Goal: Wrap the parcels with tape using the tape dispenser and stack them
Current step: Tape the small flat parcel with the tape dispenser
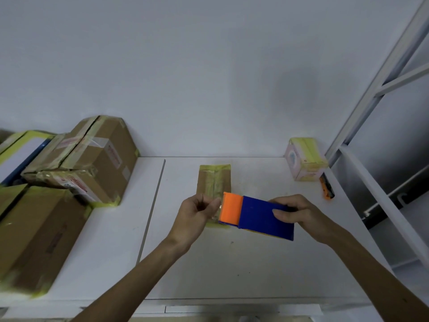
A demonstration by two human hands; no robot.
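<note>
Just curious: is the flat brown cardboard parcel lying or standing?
Lying flat: the brown cardboard parcel rests broad taped face up on the white table.

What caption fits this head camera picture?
The right hand holds a blue-orange tape dispenser; the left hand pinches tape above a parcel.

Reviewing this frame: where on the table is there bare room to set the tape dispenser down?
Bare table lies along the front edge, nearer than the held tape dispenser, and between the flat parcel and the pink box. A narrower strip runs between the stacked parcels and the flat parcel. The left side is crowded with parcels; a utility knife lies beside the pink box.
</note>
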